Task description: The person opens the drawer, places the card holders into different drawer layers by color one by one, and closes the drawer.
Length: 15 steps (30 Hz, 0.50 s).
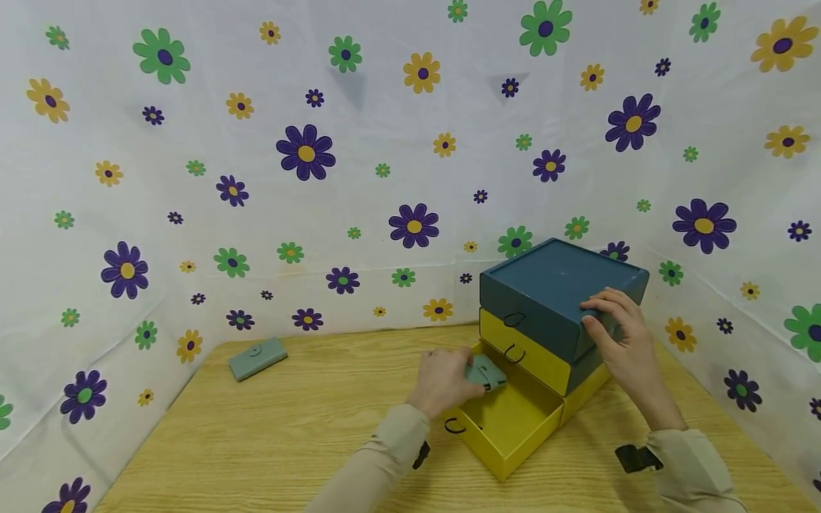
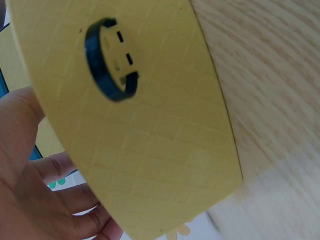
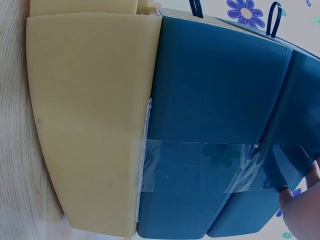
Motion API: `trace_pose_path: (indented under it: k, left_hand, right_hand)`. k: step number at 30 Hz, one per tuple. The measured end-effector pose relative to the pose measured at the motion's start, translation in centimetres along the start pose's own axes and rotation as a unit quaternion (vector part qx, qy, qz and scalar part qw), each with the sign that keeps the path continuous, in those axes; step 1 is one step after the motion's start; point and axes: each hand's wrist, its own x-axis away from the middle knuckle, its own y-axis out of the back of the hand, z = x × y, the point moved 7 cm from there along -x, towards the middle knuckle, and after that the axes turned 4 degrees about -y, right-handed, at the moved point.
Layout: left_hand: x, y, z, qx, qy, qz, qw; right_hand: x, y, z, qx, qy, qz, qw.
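Note:
My left hand (image 1: 442,381) pinches a small grey-green wallet (image 1: 485,372) between thumb and fingers, over the back of the pulled-out bottom drawer (image 1: 519,449). This yellow drawer has a dark loop handle (image 2: 102,65), seen close up in the left wrist view; there the drawer front hides the wallet. My right hand (image 1: 625,335) rests on the right edge of the blue top box (image 1: 558,274), fingers on top and thumb at the side. In the right wrist view the thumb (image 3: 300,210) touches the box's side near clear tape (image 3: 200,165).
A longer grey-green wallet (image 1: 258,358) with a round clasp lies at the table's back left. Between the blue top and the open drawer sits a closed drawer with a yellow front (image 1: 522,350). A flowered white curtain (image 1: 359,214) encloses the wooden table (image 1: 256,442).

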Motion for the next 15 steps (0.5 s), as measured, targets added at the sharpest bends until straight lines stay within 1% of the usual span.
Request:
trace_pose_path:
  k: [4,7,11,15]
  left_hand:
    - [-0.16,-0.37,-0.23,-0.01,0.0,-0.011,0.9999]
    - [-0.21,-0.47,-0.48,-0.027,-0.005,-0.022,0.9994]
    - [-0.08,-0.23,-0.7,-0.051,-0.007,-0.037,0.998]
    - [0.02,0.0,-0.5,-0.053,-0.003,-0.05,0.9973]
  right_hand:
    - [0.03,-0.03,-0.03,0.001,0.004,0.0,1.0]
    - [0.08,-0.04,-0.09,-0.002,0.002,0.001,1.0]
    - [0.1,-0.06,-0.05,-0.003,0.0,0.0,1.0]
    - [0.12,-0.01,0.14,0.0,0.001,-0.003,1.0]
